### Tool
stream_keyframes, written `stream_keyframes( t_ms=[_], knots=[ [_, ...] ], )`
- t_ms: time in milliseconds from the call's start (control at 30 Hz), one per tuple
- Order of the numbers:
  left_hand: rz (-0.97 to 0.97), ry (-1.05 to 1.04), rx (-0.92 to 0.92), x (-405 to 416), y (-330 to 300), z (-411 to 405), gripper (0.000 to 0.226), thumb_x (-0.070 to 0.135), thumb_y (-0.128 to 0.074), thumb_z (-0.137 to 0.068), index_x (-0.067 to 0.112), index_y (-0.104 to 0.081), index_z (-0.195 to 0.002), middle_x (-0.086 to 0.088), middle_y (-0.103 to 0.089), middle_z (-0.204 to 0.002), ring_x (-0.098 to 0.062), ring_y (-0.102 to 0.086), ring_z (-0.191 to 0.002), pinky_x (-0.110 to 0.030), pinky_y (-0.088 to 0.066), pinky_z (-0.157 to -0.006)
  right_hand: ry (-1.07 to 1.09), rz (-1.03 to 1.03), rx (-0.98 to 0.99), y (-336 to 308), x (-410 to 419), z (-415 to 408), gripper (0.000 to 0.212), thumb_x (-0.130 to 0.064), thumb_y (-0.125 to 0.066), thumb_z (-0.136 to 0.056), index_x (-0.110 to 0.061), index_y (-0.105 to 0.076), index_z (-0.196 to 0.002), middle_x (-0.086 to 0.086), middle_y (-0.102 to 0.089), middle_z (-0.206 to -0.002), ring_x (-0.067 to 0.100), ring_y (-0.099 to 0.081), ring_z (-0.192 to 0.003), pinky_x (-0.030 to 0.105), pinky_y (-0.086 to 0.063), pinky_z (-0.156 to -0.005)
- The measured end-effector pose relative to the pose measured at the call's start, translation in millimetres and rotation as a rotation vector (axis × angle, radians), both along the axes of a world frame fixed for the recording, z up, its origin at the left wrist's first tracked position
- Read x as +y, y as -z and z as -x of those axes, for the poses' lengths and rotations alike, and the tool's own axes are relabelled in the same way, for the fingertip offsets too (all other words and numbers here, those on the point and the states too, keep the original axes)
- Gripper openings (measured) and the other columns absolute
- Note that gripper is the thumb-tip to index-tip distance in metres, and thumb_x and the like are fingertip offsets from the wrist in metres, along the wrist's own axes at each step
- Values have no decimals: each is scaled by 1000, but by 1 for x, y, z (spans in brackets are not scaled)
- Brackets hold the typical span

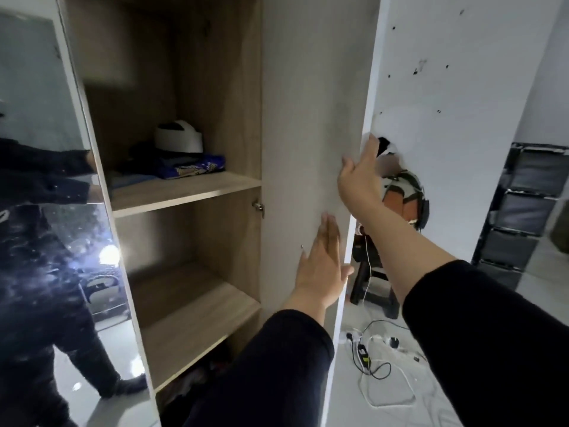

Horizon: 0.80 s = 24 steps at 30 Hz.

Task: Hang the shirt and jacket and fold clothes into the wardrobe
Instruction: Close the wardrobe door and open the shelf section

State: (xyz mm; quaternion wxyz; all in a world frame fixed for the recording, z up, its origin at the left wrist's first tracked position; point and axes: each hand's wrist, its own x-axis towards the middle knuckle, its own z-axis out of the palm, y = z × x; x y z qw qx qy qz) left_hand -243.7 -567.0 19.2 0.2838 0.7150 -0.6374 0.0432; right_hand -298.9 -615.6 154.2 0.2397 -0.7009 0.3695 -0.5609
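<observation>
Two hands rest on the open door (308, 118) of the wardrobe (191, 192). Left hand (320, 266): fingers straight and together, palm flat against the door's inner face near its free edge, holding nothing. Right hand (358, 177): higher up, fingers loosely spread, fingertips curling over the door's free edge, thumb on the inner face. Both arms wear dark sleeves pushed back from the wrists. Door stands swung out to the right, showing the wardrobe's wood-grain inside. Upper shelf (184, 192) carries folded clothes (184, 166), dark blue with a yellow-printed piece on the right, and a white round object (180, 137) sits on top of the pile at the back. Second shelf (197, 309) below is bare wood. Dark clothing (197, 380) lies heaped in the bottom compartment, detail too dim to tell. No shirt or jacket can be told apart. Left of the opening, a mirror panel (46, 149) reflects a person in dark clothes. Right of the door, past its edge: a dark stool (375, 291), white and black cables (381, 359) on the pale floor, a white wall (455, 87) with small dark marks, and a black rack of drawers (523, 211) at far right.
</observation>
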Motion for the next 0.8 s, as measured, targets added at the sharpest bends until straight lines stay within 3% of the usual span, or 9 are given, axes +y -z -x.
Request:
stream_keyframes(
  t_ms=[67, 167, 333, 533, 633, 800],
  knots=[
    [-5, 6, -1, -19, 1, 11, 91, 41, -47, -95, 20, 27, -145, 8, 33, -153, -11, 6, -147, -52, -20, -116, 39, -10, -13, 0, -20, 12, 45, -16, -39, -100, -13, -25, -142, 3, -49, -85, 28, -53, -86, 31, -40, -73],
    [-46, -22, -34, -49, 1, 28, 92, 44, -43, -96, 22, 35, -139, 7, 42, -148, -13, 3, -148, -54, -17, -115, 49, -18, -58, 3, -53, 29, 35, -19, -41, -99, -11, -33, -132, 12, -59, -108, 31, -58, -92, 38, -47, -80],
    [-102, -25, 17, -101, -2, 53, 98, 38, -49, -96, 24, 40, -136, 10, 54, -136, -11, 16, -145, -58, -18, -114, 70, -28, -79, 6, -108, 54, 32, -21, -43, -99, -14, -39, -130, -1, -56, -109, 21, -53, -90, 25, -37, -75],
    [-179, 29, 80, -149, -5, 60, 117, 24, -67, -85, 29, 38, -139, 15, 54, -135, -8, 26, -142, -60, -11, -112, 101, -71, -78, 8, -164, 65, 44, -25, -45, -99, -15, -35, -141, 8, -55, -132, 26, -55, -115, 29, -42, -92],
    [-200, 42, 86, -164, -5, 61, 120, 15, -68, -82, 30, 37, -139, 15, 54, -135, -7, 26, -142, -59, -11, -112, 79, -91, -87, 8, -177, 67, 48, -27, -44, -99, -15, -32, -143, 8, -52, -136, 27, -52, -120, 38, -42, -103],
    [-235, 59, -6, -168, -8, 55, 115, 13, -62, -84, 29, 36, -141, 14, 51, -140, -8, 20, -144, -59, -9, -114, 94, -125, -41, 6, -179, 70, 52, -30, -43, -98, -21, -27, -147, 9, -51, -137, 31, -52, -121, 42, -42, -102]
  ],
)
